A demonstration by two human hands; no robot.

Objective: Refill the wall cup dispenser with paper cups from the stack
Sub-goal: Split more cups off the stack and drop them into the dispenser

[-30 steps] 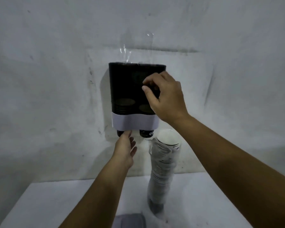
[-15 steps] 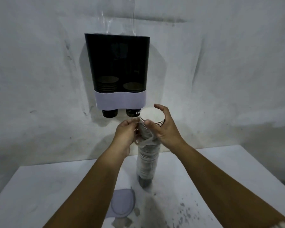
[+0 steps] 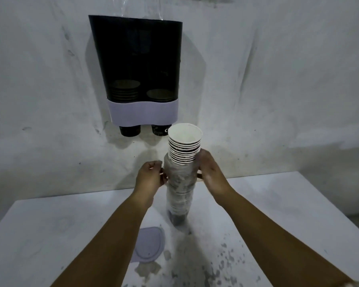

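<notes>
A tall stack of paper cups (image 3: pixel 183 151) stands on the white table (image 3: pixel 50 235); its lower part sits in a clear plastic sleeve (image 3: pixel 179 189) and its top cups are bare. My left hand (image 3: pixel 151 178) pinches the sleeve on the left side. My right hand (image 3: pixel 210 172) grips the stack on the right, just below the bare cups. The dark wall cup dispenser (image 3: pixel 137 59) hangs above, with a white band and two short columns of cups inside; two cup bottoms poke out below.
A flat grey lid (image 3: pixel 148 244) lies on the table near my left forearm. Dark specks and stains mark the table's front right. The rough white wall is right behind the stack.
My right hand came down from the dispenser's top to the stack and my left hand left the dispenser's underside. Both hands slid the sleeve down, baring the top cups.
</notes>
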